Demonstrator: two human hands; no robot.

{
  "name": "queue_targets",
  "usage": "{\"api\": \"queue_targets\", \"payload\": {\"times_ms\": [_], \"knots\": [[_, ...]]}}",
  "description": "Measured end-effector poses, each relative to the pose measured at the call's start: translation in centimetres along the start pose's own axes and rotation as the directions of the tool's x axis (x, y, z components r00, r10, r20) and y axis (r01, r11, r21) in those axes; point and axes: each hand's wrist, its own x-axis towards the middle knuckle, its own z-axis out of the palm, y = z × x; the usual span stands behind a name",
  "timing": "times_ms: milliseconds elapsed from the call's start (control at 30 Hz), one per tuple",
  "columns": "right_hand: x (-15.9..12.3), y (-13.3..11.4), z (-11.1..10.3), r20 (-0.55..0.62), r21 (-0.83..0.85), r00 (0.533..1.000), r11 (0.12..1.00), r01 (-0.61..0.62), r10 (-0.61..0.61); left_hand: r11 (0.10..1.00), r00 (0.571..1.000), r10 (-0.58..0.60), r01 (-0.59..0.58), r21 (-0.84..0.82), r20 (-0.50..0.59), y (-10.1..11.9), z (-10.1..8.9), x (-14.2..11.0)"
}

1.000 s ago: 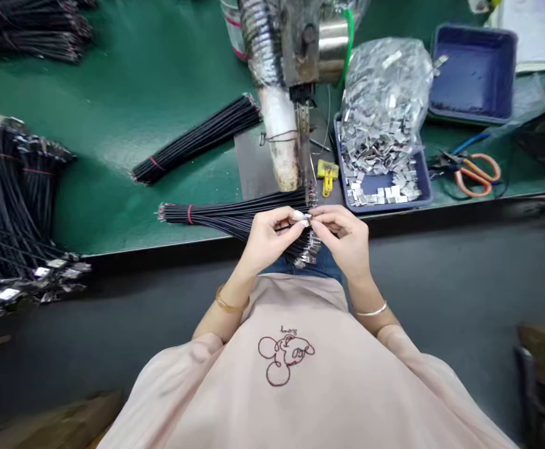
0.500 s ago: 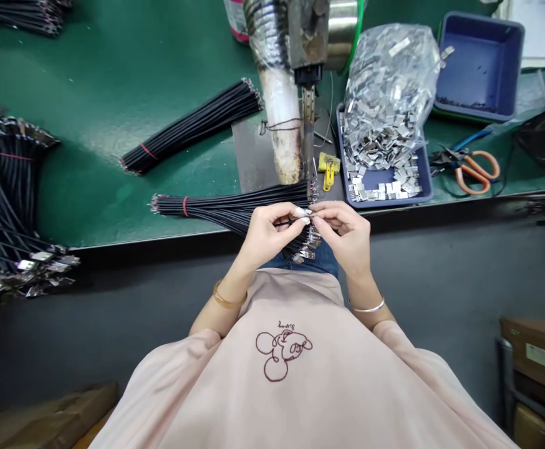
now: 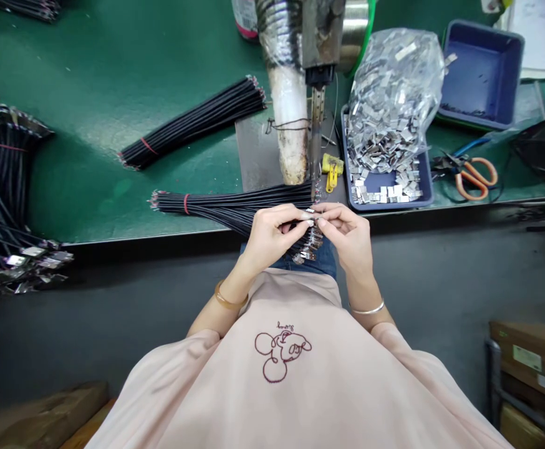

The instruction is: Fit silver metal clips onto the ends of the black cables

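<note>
My left hand (image 3: 279, 236) is closed, thumb and fingers pinching the end of a black cable. My right hand (image 3: 348, 236) is closed too, its fingertips meeting the left ones around a small silver metal connector; the fingers hide most of it. Beneath both hands lies a bundle of black cables (image 3: 216, 206) with a red band, its right ends hanging over the table edge. Several of those ends carry metal connectors (image 3: 308, 251). Just above my fingertips points the metal tip of a soldering iron (image 3: 317, 125), mounted on a stand.
Left of the iron hangs a foil-wrapped duct (image 3: 289, 106). A blue tray (image 3: 385, 201) holds a bag of metal connector pieces (image 3: 389, 106). Orange-handled pliers (image 3: 481, 181) and another blue tray (image 3: 482, 75) are at right. A second cable bundle (image 3: 192, 121) and more cables (image 3: 5, 187) lie left.
The view has shifted slightly, so the iron and trays appear a little further right. My hands stay together at the cable end, fingertips slightly adjusted.
</note>
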Motion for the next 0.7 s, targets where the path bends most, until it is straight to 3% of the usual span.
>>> {"api": "queue_targets", "payload": {"times_ms": [433,533,600,700], "knots": [[-0.3,-0.9,-0.6,0.025,-0.166,0.998,0.984,0.057,-0.053,0.983,0.991,0.136,-0.135,0.127,0.003,-0.1,0.1,0.0],[-0.5,-0.9,0.1,0.011,-0.196,0.994,0.974,0.111,-0.111,0.991,0.998,0.063,-0.063,0.115,0.001,0.2,0.1,-0.1],[-0.6,-0.7,0.6,-0.03,-0.282,0.974,0.937,0.205,-0.222,0.997,0.999,-0.032,0.03,0.071,0.035,0.3,-0.1,-0.2],[-0.7,-0.4,0.9,-0.062,-0.425,0.925,0.849,0.316,-0.375,0.977,0.98,-0.177,0.186,-0.107,0.09,0.4,-0.4,0.0]]}}
